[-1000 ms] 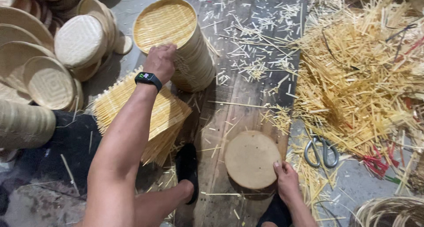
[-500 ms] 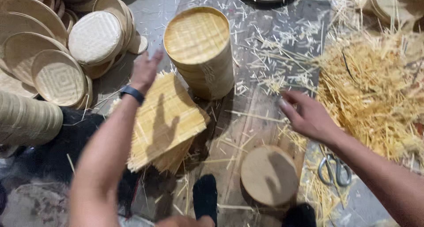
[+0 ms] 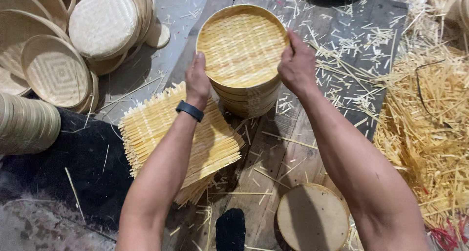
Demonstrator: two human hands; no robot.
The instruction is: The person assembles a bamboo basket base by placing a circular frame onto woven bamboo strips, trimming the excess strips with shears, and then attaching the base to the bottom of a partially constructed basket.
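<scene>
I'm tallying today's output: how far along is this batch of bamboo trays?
Done: finished round woven trays are piled at upper left. In hand: the left hand and right hand grip opposite rims of the top tray on a stack. Left: a pile of square woven mats lies uncut, and loose bamboo strips are heaped at right. The share finished cannot be judged.

- There was one view only, taken from a camera on the person's head, so no second view shared any part of the scene.
- It looked steeply down and forward over both forearms, which ran up from the bottom edge.
- It sat close: the left hand [image 3: 197, 80] and right hand [image 3: 296, 63] lay near the upper middle.
- The frame took in the wooden board [image 3: 273, 148], the floor [image 3: 161, 41] at left and the loose straw [image 3: 430, 129] at right.
</scene>
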